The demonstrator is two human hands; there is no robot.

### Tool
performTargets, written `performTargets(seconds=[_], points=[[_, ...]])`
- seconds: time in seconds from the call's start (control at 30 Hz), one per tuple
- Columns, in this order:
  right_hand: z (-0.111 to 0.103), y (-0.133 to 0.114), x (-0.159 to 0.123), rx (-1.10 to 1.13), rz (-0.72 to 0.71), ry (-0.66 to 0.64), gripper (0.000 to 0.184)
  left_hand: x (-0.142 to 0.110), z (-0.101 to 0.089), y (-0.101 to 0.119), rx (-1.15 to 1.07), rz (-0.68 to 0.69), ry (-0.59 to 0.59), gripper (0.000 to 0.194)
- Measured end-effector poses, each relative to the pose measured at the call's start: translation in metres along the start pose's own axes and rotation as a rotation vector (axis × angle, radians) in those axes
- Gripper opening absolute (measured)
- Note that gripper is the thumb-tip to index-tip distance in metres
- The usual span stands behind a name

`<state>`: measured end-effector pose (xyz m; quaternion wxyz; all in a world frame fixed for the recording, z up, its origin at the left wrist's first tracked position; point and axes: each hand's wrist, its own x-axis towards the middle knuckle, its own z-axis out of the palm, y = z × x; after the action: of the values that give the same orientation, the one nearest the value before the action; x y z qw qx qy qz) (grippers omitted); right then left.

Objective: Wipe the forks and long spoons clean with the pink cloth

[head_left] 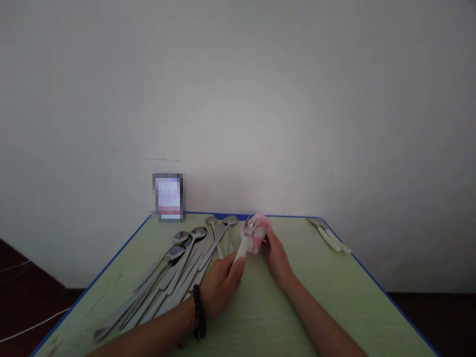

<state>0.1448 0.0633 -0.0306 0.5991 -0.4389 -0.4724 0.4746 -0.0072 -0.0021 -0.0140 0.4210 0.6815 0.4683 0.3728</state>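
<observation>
White-handled utensil (242, 246) up near the middle of the worktop's (275, 317) far edge, the left hand (220, 281) gripping its handle, and the right hand (277, 255) holding a pink cloth (262, 227) right at its metal head! Loose steel cutlery (174, 277) spreads over the left side; two pale-handled pieces (329, 237) lie by the far right corner.

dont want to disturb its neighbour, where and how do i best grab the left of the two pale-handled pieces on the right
Probably by its pale handle, from the near left with the right hand: the handle slants back toward you, its metal end lies at the far edge, and the other piece lies along its right.
</observation>
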Motion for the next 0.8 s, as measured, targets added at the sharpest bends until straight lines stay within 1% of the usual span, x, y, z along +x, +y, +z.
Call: performTargets(seconds=[0.1, 0.17, 0.23, 0.33, 0.43, 0.47, 0.5, 0.6, 0.67, 0.73, 0.8], points=[[0.002, 0.001, -0.002, -0.16, -0.09, 0.096, 0.037, 0.002, 0.0, -0.001, -0.018, -0.003, 0.007, 0.041], [0.003, 0.001, -0.005, -0.227, -0.128, 0.117, 0.037, 0.002, -0.001, -0.001, -0.026, 0.001, 0.017, 0.041], [0.004, 0.0, -0.007, -0.232, -0.12, 0.066, 0.043, 0.002, -0.001, -0.002, -0.036, 0.002, 0.033, 0.04], [0.004, 0.001, -0.008, -0.217, -0.064, -0.021, 0.052, 0.002, 0.0, -0.003, -0.058, 0.002, 0.06, 0.04], [0.004, 0.001, -0.008, -0.212, -0.039, -0.05, 0.062, 0.002, 0.001, -0.003, -0.096, -0.003, 0.065, 0.041], [0.004, 0.001, -0.009, -0.212, -0.042, -0.061, 0.063, 0.002, 0.001, -0.003, -0.108, -0.003, 0.063, 0.041], [0.005, 0.0, -0.009, -0.221, -0.051, -0.073, 0.06, 0.002, 0.001, -0.003, -0.12, -0.003, 0.061, 0.041], [0.007, -0.004, -0.01, -0.298, -0.11, -0.099, 0.036, 0.002, 0.002, -0.004, -0.153, -0.007, 0.06, 0.041], [0.007, -0.005, -0.011, -0.36, -0.148, -0.098, 0.025, 0.003, 0.002, -0.005, -0.175, -0.015, 0.061, 0.041], [0.007, -0.005, -0.011, -0.408, -0.167, -0.092, 0.024, 0.004, 0.003, -0.006, -0.198, -0.03, 0.061, 0.042], [0.007, -0.003, -0.011, -0.452, -0.188, -0.087, 0.028, 0.005, 0.003, -0.006, -0.217, -0.049, 0.065, 0.042]])
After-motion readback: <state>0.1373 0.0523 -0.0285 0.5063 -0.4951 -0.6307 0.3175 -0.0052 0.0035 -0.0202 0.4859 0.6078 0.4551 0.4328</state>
